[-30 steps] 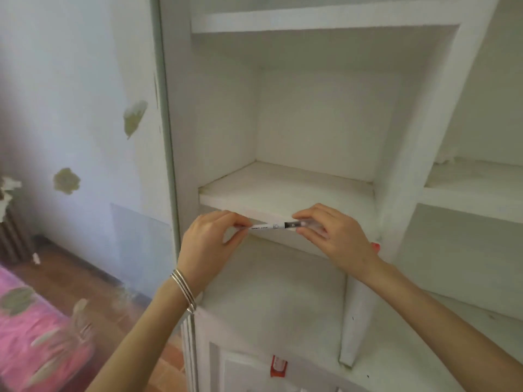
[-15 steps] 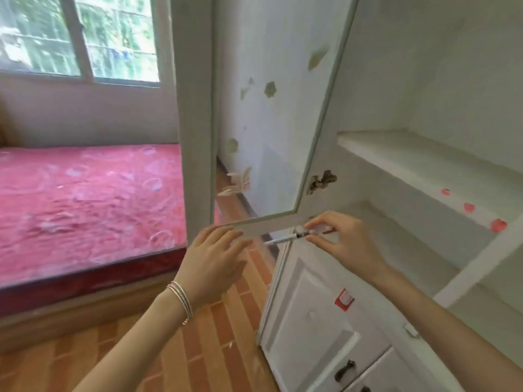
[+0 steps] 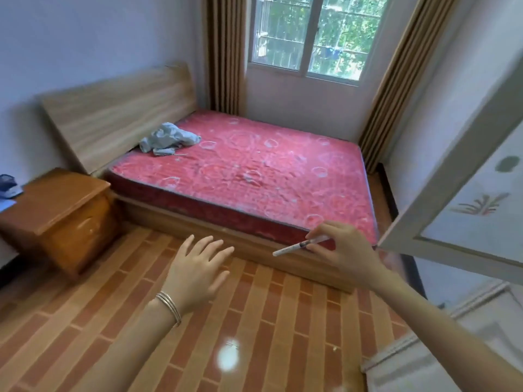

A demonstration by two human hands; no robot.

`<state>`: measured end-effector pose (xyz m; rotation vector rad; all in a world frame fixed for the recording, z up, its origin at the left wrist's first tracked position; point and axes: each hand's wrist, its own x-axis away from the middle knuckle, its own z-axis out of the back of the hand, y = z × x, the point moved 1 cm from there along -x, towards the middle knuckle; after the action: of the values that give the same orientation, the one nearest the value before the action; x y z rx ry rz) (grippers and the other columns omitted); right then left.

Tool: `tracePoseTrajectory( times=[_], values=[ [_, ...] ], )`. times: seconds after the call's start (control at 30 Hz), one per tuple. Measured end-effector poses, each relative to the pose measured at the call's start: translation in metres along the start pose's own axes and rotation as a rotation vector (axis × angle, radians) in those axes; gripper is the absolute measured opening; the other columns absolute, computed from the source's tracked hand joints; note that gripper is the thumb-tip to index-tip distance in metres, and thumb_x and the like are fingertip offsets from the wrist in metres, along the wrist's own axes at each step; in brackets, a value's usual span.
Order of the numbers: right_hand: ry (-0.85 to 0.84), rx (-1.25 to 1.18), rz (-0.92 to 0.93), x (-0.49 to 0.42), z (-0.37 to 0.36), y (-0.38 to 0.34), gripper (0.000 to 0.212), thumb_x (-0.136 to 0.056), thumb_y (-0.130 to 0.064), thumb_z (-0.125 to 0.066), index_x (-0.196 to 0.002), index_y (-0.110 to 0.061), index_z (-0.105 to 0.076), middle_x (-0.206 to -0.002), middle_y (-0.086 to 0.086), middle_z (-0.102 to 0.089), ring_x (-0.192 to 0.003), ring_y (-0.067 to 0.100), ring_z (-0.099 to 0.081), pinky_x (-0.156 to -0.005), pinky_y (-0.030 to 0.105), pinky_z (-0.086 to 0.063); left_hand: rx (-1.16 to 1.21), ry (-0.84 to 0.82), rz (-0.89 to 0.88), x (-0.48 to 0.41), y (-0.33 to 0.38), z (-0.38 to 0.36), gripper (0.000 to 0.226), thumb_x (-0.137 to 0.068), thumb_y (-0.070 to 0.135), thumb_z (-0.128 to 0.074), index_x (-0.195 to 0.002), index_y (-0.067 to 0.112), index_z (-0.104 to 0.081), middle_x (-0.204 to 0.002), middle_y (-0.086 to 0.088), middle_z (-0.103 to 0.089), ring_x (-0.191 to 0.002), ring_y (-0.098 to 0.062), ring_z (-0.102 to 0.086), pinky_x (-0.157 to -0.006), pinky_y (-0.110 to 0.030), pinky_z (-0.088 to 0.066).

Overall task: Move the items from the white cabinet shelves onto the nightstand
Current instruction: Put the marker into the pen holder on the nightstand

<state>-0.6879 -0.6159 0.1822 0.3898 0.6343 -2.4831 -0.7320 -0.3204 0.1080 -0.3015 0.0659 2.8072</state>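
Presently: pen (image 3: 301, 245), a slim white cylinder with a dark band, pinched between thumb and fingertips of the right hand (image 3: 348, 253) and held in the air over the brick-patterned floor (image 3: 254, 321), near the bed frame. Left hand (image 3: 195, 270): fingers spread, holding nothing; thin metal bangles (image 3: 169, 306) at the wrist. Nightstand (image 3: 59, 199): glossy orange wood, well to the left, cropped; a dark blue item (image 3: 7, 185) on it, indistinct. Mattress (image 3: 254, 171): red, quilted, bearing a crumpled pale blue cloth (image 3: 167, 138). White cabinet door (image 3: 452, 193): right, partly cropped.

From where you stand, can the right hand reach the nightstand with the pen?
Probably not yet. The right hand pinches the pen well right of the nightstand, with open floor between. Nothing blocks it; stepping closer looks needed.
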Motion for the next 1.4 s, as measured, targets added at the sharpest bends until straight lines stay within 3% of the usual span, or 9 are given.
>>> tracePoseTrajectory(
  times=[0.13, 0.3, 0.57, 0.83, 0.93, 1.17, 1.4],
  values=[
    [-0.018, 0.08, 0.169, -0.064, -0.071, -0.066, 0.009, -0.074, -0.023, -0.075, -0.078, -0.02, -0.068, -0.076, -0.011, -0.066, -0.065, 0.009, -0.058, -0.059, 0.019, -0.037, -0.047, -0.04, 0.142, 0.046, -0.094, 0.006, 0.05, -0.083, 0.048, -0.037, -0.118, 0.027, -0.064, -0.116, -0.001, -0.065, -0.113, -0.022, -0.057, -0.102, -0.045, -0.029],
    [-0.032, 0.122, 0.383, -0.145, -0.163, -0.147, 0.013, -0.074, -0.035, -0.066, -0.073, -0.022, -0.065, -0.074, -0.011, -0.064, -0.064, 0.01, -0.058, -0.065, 0.021, -0.033, -0.075, -0.035, 0.293, 0.093, -0.21, 0.024, 0.049, -0.084, 0.049, -0.036, -0.118, 0.028, -0.064, -0.115, 0.0, -0.066, -0.113, -0.022, -0.058, -0.099, -0.049, -0.041],
    [0.0, 0.166, 0.672, -0.242, -0.261, -0.255, 0.021, -0.084, -0.038, -0.053, -0.075, -0.022, -0.064, -0.076, -0.008, -0.059, -0.073, 0.017, -0.054, -0.065, 0.028, -0.042, -0.09, 0.0, 0.463, 0.148, -0.341, 0.043, 0.048, -0.084, 0.047, -0.037, -0.118, 0.026, -0.064, -0.115, 0.001, -0.065, -0.113, -0.021, -0.057, -0.099, -0.048, -0.04],
    [-0.103, 0.119, 0.81, -0.317, -0.342, -0.299, 0.016, -0.083, -0.037, -0.063, -0.079, -0.022, -0.062, -0.079, -0.008, -0.058, -0.075, 0.015, -0.051, -0.067, 0.028, -0.04, -0.062, 0.027, 0.635, 0.167, -0.415, 0.018, 0.048, -0.084, 0.046, -0.037, -0.117, 0.025, -0.065, -0.115, 0.0, -0.065, -0.112, -0.022, -0.057, -0.099, -0.047, -0.041],
    [-0.135, 0.105, 0.832, -0.358, -0.376, -0.307, 0.016, -0.08, -0.039, -0.066, -0.079, -0.023, -0.062, -0.079, -0.009, -0.059, -0.075, 0.016, -0.053, -0.067, 0.029, -0.043, -0.087, 0.039, 0.695, 0.163, -0.448, 0.007, 0.047, -0.083, 0.045, -0.038, -0.114, 0.025, -0.066, -0.112, 0.0, -0.066, -0.11, -0.023, -0.059, -0.1, -0.044, -0.035],
    [-0.174, -0.014, 0.854, -0.49, -0.427, -0.339, 0.017, -0.08, -0.042, -0.06, -0.077, -0.025, -0.064, -0.079, -0.012, -0.061, -0.075, 0.011, -0.052, -0.067, 0.027, -0.044, -0.141, 0.071, 0.826, 0.109, -0.547, 0.022, 0.048, -0.082, 0.043, -0.037, -0.115, 0.023, -0.066, -0.113, -0.001, -0.065, -0.108, -0.024, -0.058, -0.097, -0.047, -0.043],
    [-0.203, -0.084, 0.893, -0.593, -0.482, -0.365, 0.015, -0.073, -0.032, -0.077, -0.076, -0.022, -0.066, -0.076, -0.009, -0.062, -0.072, 0.013, -0.054, -0.063, 0.03, -0.045, -0.151, 0.088, 0.924, 0.066, -0.613, 0.012, 0.048, -0.083, 0.043, -0.037, -0.116, 0.022, -0.065, -0.114, -0.001, -0.064, -0.108, -0.025, -0.058, -0.095, -0.048, -0.045]
  ],
)
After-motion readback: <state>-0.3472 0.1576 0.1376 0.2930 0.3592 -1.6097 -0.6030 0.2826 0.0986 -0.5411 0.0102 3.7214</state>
